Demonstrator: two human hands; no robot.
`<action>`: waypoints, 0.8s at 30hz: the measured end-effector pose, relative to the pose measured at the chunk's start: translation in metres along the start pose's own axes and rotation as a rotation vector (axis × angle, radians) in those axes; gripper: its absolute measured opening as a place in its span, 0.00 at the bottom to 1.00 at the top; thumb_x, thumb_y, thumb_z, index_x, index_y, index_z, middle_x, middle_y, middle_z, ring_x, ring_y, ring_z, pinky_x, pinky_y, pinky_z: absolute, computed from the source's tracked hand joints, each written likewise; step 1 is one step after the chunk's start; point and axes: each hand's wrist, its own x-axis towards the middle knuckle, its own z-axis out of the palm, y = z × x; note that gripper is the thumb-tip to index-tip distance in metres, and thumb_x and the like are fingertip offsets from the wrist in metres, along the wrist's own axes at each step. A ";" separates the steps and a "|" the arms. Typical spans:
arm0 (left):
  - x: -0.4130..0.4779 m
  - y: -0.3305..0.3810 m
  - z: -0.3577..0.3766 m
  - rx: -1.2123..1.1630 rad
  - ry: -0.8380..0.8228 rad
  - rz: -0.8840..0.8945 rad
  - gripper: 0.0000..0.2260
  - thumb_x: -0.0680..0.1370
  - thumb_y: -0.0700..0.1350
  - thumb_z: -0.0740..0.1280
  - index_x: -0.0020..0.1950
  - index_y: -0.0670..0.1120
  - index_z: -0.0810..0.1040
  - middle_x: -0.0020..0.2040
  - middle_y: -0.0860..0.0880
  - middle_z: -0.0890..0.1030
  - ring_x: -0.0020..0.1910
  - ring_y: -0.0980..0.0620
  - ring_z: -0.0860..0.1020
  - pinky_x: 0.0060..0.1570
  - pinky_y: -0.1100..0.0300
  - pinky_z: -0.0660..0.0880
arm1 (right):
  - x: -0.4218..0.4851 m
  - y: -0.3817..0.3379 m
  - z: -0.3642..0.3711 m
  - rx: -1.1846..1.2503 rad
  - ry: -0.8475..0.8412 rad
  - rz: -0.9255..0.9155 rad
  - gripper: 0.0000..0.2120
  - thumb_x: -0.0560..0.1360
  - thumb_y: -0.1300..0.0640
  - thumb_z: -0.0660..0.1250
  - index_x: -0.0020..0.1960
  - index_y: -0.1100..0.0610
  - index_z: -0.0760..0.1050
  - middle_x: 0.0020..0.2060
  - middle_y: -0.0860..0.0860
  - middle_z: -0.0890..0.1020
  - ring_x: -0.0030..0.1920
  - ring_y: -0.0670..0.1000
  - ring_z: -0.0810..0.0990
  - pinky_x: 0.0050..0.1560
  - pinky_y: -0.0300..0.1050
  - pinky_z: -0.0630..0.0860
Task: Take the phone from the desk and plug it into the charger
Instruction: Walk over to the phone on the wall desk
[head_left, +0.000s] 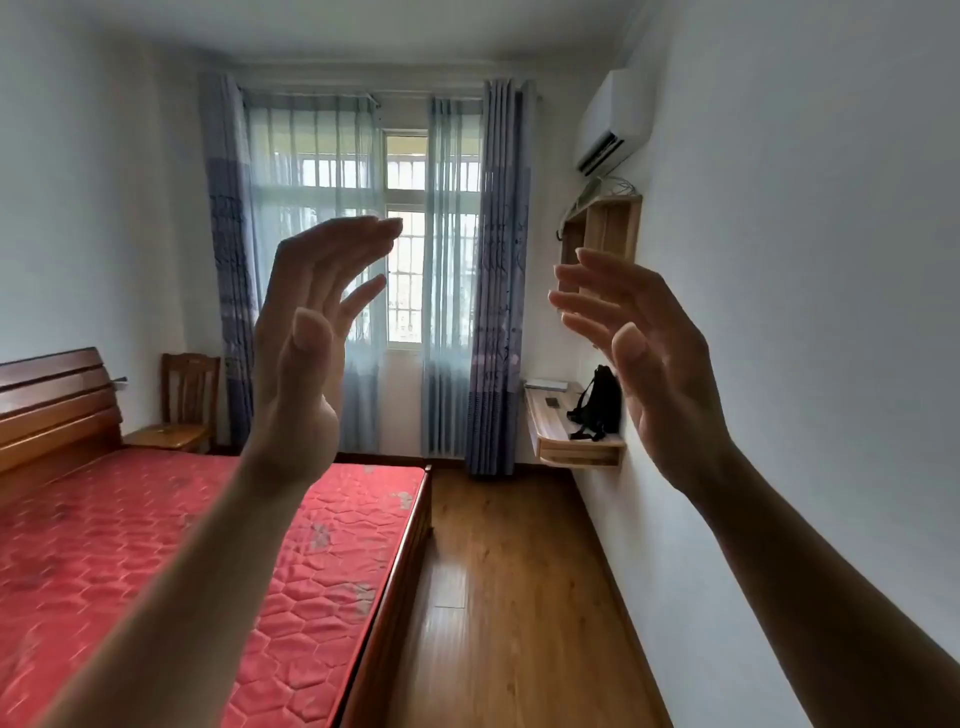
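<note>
A small dark phone (552, 401) lies flat on a wall-mounted wooden desk (576, 451) at the far right of the room, beside a black backpack (598, 404). My left hand (306, 358) and my right hand (644, 358) are raised in front of me, palms facing each other, fingers apart, holding nothing. Both hands are far from the desk. No charger can be made out.
A bed with a red mattress (197, 561) fills the left side. A wooden chair (184, 402) stands by the curtained window (405, 270). A strip of wooden floor (498, 597) runs between bed and right wall toward the desk. A wooden wall shelf (618, 228) hangs above it.
</note>
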 end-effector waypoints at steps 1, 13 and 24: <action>0.004 -0.010 -0.005 0.034 0.013 0.042 0.32 0.79 0.72 0.60 0.72 0.49 0.70 0.72 0.48 0.77 0.77 0.43 0.74 0.75 0.44 0.72 | 0.007 0.010 0.005 -0.020 0.016 -0.015 0.45 0.74 0.26 0.59 0.72 0.63 0.66 0.71 0.56 0.76 0.68 0.52 0.80 0.66 0.44 0.78; 0.036 -0.190 -0.032 -0.002 -0.006 -0.013 0.31 0.79 0.71 0.62 0.71 0.50 0.71 0.72 0.48 0.77 0.75 0.47 0.75 0.72 0.47 0.73 | 0.061 0.167 0.032 -0.026 0.062 0.032 0.45 0.74 0.26 0.59 0.71 0.64 0.66 0.70 0.55 0.76 0.68 0.52 0.81 0.66 0.44 0.78; 0.070 -0.378 0.002 0.047 -0.029 -0.024 0.32 0.77 0.73 0.62 0.70 0.50 0.70 0.75 0.47 0.71 0.75 0.45 0.74 0.74 0.44 0.73 | 0.107 0.374 0.000 0.073 0.068 0.001 0.34 0.76 0.29 0.60 0.71 0.52 0.67 0.69 0.48 0.77 0.67 0.48 0.81 0.65 0.41 0.78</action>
